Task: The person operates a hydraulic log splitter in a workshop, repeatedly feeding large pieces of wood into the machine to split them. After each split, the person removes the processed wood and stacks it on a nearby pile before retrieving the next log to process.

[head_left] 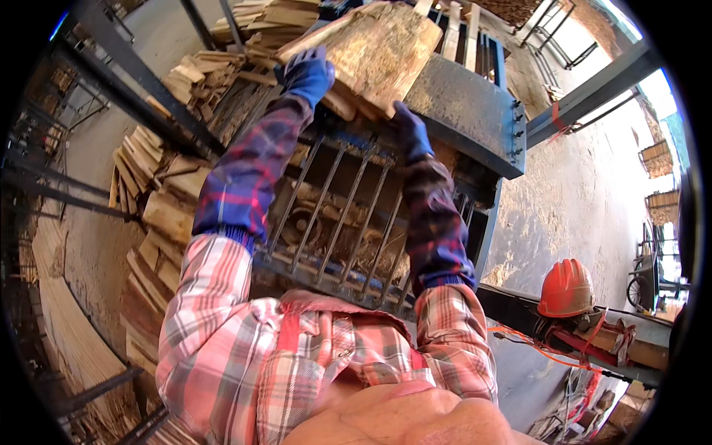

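A broad, rough-sawn wooden slab (386, 55) with bark-like edges lies tilted across the far end of a dark metal machine. My left hand (308, 76), in a blue glove, grips the slab's left edge with its fingers over the top. At the near right corner is my right hand (412, 133), also gloved in blue; its thumb side presses against the slab and its other fingers are mostly hidden. Below my arms stretches a grate of metal bars (343, 215), with wood debris beneath. Beside the slab sits the machine's flat metal cover (471, 107), dusted with sawdust.
Stacked split boards (174, 211) line the left side, with more wood piles (200, 78) beyond. Steel posts (141, 89) stand at the left, and a metal beam (593, 96) at the upper right. An orange hard hat (567, 288) rests on a rail at right, near orange cords (538, 347).
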`<state>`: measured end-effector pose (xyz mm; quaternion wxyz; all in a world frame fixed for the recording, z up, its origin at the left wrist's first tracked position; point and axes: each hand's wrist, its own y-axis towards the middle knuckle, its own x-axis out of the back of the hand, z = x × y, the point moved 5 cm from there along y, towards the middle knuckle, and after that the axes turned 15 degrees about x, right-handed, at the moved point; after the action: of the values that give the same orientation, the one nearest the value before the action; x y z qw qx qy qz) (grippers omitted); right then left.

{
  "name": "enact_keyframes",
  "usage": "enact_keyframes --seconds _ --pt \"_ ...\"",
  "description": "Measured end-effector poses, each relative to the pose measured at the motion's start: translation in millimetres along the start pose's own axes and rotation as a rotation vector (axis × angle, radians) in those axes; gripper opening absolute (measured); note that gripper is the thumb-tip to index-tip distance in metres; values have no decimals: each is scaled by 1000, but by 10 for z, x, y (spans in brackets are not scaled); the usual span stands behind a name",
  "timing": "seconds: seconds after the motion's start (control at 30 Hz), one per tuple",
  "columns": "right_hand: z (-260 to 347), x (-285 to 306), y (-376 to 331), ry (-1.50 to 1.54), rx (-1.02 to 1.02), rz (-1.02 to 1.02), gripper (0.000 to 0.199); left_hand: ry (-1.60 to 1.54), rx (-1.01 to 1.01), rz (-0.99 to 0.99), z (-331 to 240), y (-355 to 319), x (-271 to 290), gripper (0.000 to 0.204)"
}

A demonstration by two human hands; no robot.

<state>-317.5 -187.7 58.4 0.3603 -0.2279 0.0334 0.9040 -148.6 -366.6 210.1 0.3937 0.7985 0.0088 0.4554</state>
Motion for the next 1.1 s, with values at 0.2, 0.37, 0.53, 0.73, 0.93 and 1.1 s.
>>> enact_keyframes --seconds 0.2,0.37,0.53,0.73,0.93,1.1 --pt "156 325 369 -649 163 -156 57 -139 -97 130 -197 -252 40 27" --pt "317 485 -481 -653 242 0 48 -320 25 373 -71 -742 383 25" --pt "631 749 -1097 -30 182 -279 35 -907 261 283 -476 -1281 550 36" --pt "1065 1554 -2347 17 173 -65 36 -1623 1169 980 -566 -2501 369 40" --pt "198 2051 -4620 -186 148 -214 35 -856 444 1050 -908 -4174 149 73" --pt "-343 1742 -5225 -159 -39 -238 39 -1021 772 831 -529 -4729 755 46"
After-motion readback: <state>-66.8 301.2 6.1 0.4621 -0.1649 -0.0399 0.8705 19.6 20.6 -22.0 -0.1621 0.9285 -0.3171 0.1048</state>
